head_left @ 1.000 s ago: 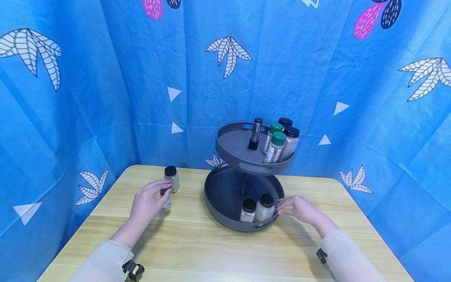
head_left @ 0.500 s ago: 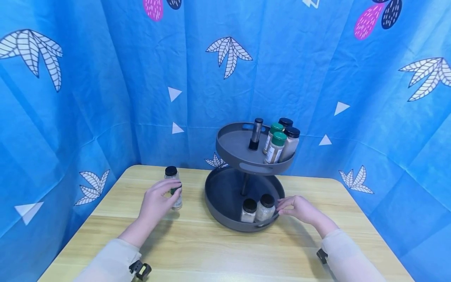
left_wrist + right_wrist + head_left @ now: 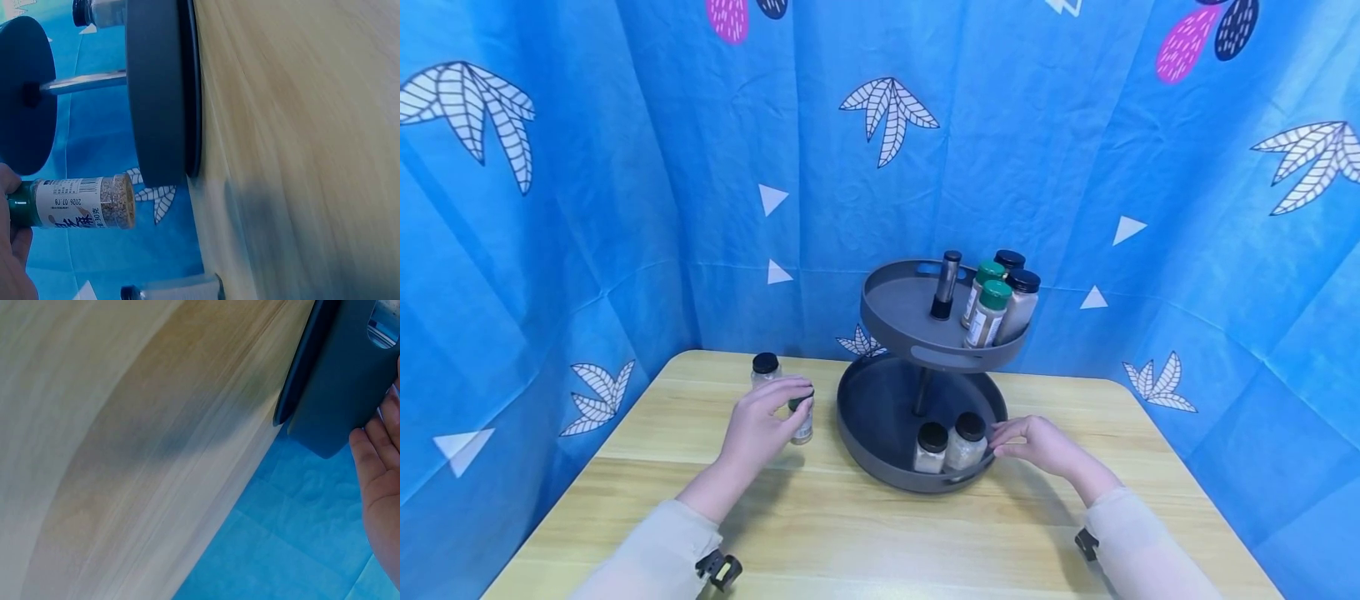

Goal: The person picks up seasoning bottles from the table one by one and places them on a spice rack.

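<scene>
My left hand (image 3: 766,423) pinches a spice jar by its green cap; the clear jar (image 3: 81,202) has a white label and tan seeds or granules inside. It hangs above the tabletop, left of a dark grey two-tier turntable tray (image 3: 857,454). My right hand (image 3: 1037,444) holds the lower tier's rim at the right; the right wrist view shows its fingertips (image 3: 357,439) at the rim. Inside that tier near its front stand two black-capped jars, one square (image 3: 929,454) and one rounder (image 3: 966,450).
Behind my left hand stands a black-capped jar (image 3: 765,372), partly hidden. The upper tier (image 3: 902,312) holds a slim black-topped grinder (image 3: 946,287), two green-capped jars (image 3: 985,321) and two black-capped jars (image 3: 1018,304). A blue patterned curtain (image 3: 722,208) surrounds the wooden table (image 3: 865,542).
My left hand has carried the green-capped jar rightward, from beside the black-capped jar toward the turntable. My right hand has stayed at the rim.
</scene>
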Demonstrator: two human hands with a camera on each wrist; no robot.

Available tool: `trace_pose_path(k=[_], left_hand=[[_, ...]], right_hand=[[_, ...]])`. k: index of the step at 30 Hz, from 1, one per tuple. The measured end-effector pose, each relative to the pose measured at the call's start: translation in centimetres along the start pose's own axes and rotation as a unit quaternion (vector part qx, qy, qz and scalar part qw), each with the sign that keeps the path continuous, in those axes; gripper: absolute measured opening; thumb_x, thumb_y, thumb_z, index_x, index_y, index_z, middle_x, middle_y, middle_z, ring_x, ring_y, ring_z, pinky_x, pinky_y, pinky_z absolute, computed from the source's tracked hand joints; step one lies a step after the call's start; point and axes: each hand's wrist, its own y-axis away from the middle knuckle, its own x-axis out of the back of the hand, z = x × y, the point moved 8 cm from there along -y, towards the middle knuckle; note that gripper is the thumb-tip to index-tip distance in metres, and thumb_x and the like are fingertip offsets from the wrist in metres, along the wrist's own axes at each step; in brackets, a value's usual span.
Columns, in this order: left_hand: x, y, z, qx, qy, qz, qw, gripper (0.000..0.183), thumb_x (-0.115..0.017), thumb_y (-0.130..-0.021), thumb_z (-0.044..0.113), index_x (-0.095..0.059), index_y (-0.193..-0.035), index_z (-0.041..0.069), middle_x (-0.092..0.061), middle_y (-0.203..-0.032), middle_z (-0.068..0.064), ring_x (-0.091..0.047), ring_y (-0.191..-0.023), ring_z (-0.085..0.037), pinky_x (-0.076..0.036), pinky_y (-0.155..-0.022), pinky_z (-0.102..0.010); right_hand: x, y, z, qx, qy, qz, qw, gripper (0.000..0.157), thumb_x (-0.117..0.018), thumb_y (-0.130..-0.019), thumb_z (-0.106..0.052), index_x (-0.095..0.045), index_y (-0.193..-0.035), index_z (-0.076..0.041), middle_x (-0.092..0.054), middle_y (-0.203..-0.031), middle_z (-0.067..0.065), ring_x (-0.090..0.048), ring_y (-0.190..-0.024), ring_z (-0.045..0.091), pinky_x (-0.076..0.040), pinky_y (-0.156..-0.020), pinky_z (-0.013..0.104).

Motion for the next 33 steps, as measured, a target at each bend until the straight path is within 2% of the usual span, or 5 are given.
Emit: trace_pose_path(k=[6, 13, 19, 26, 33], left_hand=[[-0.9, -0.5, 1.2, -0.024, 0.021, 0.006, 0.9995, 0.021, -0.083, -0.075, 0.000, -0.079, -0.095, 0.005, -0.076, -0.103, -0.007, -0.072, -0.098, -0.025, -0.056, -0.091, -0.042], [-1.9, -0.8, 2.4, -0.027, 0.041, -0.001, 0.9988, 0.022, -0.084, -0.076, 0.002, -0.079, -0.097, 0.007, -0.075, -0.106, -0.005, -0.070, -0.103, -0.024, -0.054, -0.095, -0.035], [-2.8, -1.0, 3.4, -0.029, 0.054, -0.016, 0.9980, 0.020, -0.082, -0.080, 0.006, -0.080, -0.099, 0.010, -0.075, -0.109, -0.003, -0.069, -0.107, -0.024, -0.052, -0.098, -0.034], [-3.6, -1.3, 4.4, -0.048, 0.072, -0.007, 0.9962, 0.019, -0.080, -0.080, 0.005, -0.080, -0.098, 0.009, -0.075, -0.109, -0.006, -0.070, -0.105, -0.025, -0.053, -0.098, -0.033], [-4.6, -1.6, 5.4, -0.066, 0.074, 0.001, 0.9951, 0.018, -0.082, -0.079, 0.006, -0.080, -0.097, 0.009, -0.076, -0.107, -0.004, -0.070, -0.107, -0.022, -0.054, -0.097, -0.035]], right_hand=[[0.0, 0.0, 0.0, 0.001, 0.000, 0.000, 1.000, 0.013, -0.075, -0.090, -0.021, -0.080, -0.098, -0.012, -0.071, -0.117, 0.019, -0.063, -0.115, 0.040, -0.046, -0.100, 0.059], [0.1, 0.1, -0.2, 0.000, -0.003, 0.002, 1.000, 0.014, -0.075, -0.090, -0.020, -0.080, -0.099, -0.011, -0.070, -0.118, 0.020, -0.063, -0.115, 0.040, -0.046, -0.101, 0.059], [0.2, 0.2, -0.1, -0.003, -0.006, 0.004, 1.000, 0.014, -0.075, -0.090, -0.020, -0.080, -0.098, -0.011, -0.070, -0.119, 0.021, -0.063, -0.115, 0.041, -0.045, -0.101, 0.059], [0.0, 0.1, 0.2, 0.001, -0.008, 0.003, 1.000, 0.012, -0.076, -0.089, -0.019, -0.081, -0.097, -0.012, -0.072, -0.114, 0.015, -0.064, -0.115, 0.040, -0.046, -0.101, 0.058], [0.0, 0.0, 0.2, 0.004, -0.007, 0.003, 1.000, 0.013, -0.076, -0.089, -0.020, -0.080, -0.097, -0.011, -0.073, -0.113, 0.014, -0.063, -0.115, 0.040, -0.045, -0.102, 0.059]])
